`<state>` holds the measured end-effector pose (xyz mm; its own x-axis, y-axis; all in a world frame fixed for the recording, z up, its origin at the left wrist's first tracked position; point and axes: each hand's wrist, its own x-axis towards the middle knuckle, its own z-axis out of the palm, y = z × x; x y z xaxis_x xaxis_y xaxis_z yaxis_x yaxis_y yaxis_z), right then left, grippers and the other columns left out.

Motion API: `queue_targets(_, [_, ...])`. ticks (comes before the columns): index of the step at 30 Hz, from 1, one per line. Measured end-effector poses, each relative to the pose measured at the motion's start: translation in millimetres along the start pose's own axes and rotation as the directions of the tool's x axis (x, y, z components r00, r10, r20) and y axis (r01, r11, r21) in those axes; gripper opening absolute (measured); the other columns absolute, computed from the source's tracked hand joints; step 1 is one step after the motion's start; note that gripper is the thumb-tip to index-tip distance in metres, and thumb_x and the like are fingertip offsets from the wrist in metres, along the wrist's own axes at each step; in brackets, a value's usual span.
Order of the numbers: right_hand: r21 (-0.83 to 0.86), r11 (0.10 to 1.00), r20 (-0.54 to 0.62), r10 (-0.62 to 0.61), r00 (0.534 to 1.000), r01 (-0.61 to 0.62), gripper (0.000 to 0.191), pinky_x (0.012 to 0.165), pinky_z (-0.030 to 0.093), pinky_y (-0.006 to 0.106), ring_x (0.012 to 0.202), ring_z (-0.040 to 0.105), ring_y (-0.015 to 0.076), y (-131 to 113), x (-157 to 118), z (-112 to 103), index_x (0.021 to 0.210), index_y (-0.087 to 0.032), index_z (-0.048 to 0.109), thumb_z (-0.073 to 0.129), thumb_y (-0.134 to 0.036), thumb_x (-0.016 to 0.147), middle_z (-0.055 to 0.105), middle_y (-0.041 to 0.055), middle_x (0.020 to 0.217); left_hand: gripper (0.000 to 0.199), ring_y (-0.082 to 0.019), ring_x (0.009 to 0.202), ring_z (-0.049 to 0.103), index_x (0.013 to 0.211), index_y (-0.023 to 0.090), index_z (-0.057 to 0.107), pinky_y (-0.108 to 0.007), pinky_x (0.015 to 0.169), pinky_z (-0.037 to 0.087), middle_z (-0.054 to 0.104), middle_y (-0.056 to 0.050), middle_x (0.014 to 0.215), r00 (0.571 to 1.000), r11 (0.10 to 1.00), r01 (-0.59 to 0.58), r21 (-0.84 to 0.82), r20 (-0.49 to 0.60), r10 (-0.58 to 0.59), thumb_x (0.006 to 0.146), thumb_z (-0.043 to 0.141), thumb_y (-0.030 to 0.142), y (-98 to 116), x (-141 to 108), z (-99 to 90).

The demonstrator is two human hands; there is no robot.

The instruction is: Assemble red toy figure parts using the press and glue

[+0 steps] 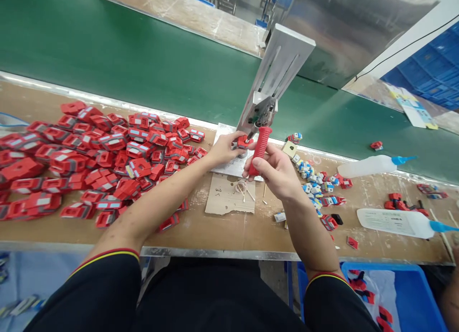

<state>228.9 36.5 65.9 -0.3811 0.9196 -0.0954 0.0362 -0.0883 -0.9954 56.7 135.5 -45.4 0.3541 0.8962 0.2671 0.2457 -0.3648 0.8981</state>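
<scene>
A small red part (243, 142) sits under the metal press (263, 107), and my left hand (226, 148) pinches it from the left. My right hand (274, 167) is wrapped round the press's red ribbed handle (261, 148). Beneath the press is a pale metal base plate (229, 167). A torn piece of cardboard (224, 196) with cotton swabs and a loop lies just in front of the base.
A large heap of red parts (114, 155) covers the left of the bench. Blue and white pieces (313, 181) and two squeeze bottles (373, 166) lie to the right. Behind runs a green belt (143, 59). A blue bin (412, 294) stands below, right; another person's arm shows there.
</scene>
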Motion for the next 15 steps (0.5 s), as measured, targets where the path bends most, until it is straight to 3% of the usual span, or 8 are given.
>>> queue_targets(5, [-0.129,0.987,-0.117,-0.113,0.987,0.097,0.054,0.067,0.062,0.032,0.078,0.074,0.0170,41.4,28.6,-2.9,0.104,-0.023,0.064,0.079,-0.071,0.083,0.072,0.0037,0.094,0.045,-0.021,0.098,0.074,0.128,0.017,0.072,-0.034,0.087,0.060,0.082,-0.007,0.113,1.000,1.000,0.008,-0.012,-0.001,-0.008,0.083,0.073,0.019,-3.8,-0.1,3.3])
queue_targets(10, [-0.158,0.978,-0.135,-0.159,0.978,0.137,0.060,0.068,0.063,0.033,0.081,0.074,0.0176,48.8,24.8,-11.6,0.120,-0.027,0.064,0.076,-0.075,0.085,0.074,0.0088,0.119,0.048,-0.025,0.106,0.074,0.133,0.017,0.069,-0.039,0.095,0.060,0.080,-0.012,0.121,0.999,0.999,-0.008,0.045,0.052,0.006,0.086,0.074,0.023,0.1,1.0,-2.4])
queue_targets(13, [-0.212,0.952,-0.290,-0.277,0.916,0.221,0.055,0.067,0.062,0.034,0.087,0.075,0.0190,44.4,-9.5,-26.4,0.133,-0.032,0.061,0.074,-0.066,0.092,0.069,0.0103,0.134,0.069,-0.030,0.127,0.070,0.146,0.018,0.063,-0.043,0.107,0.057,0.070,-0.016,0.146,0.998,0.992,-0.041,0.123,0.059,0.034,0.080,0.080,0.025,-1.8,0.9,-36.5])
queue_targets(15, [-0.268,0.931,-0.396,-0.341,0.852,0.248,0.042,0.064,0.060,0.034,0.086,0.074,0.0192,45.6,-38.6,-36.2,0.131,-0.034,0.063,0.071,-0.059,0.098,0.070,0.0088,0.129,0.070,-0.032,0.136,0.065,0.147,0.021,0.064,-0.046,0.118,0.050,0.066,-0.015,0.152,0.998,0.959,-0.056,0.279,0.046,0.045,0.079,0.077,0.023,-9.0,2.0,-72.3])
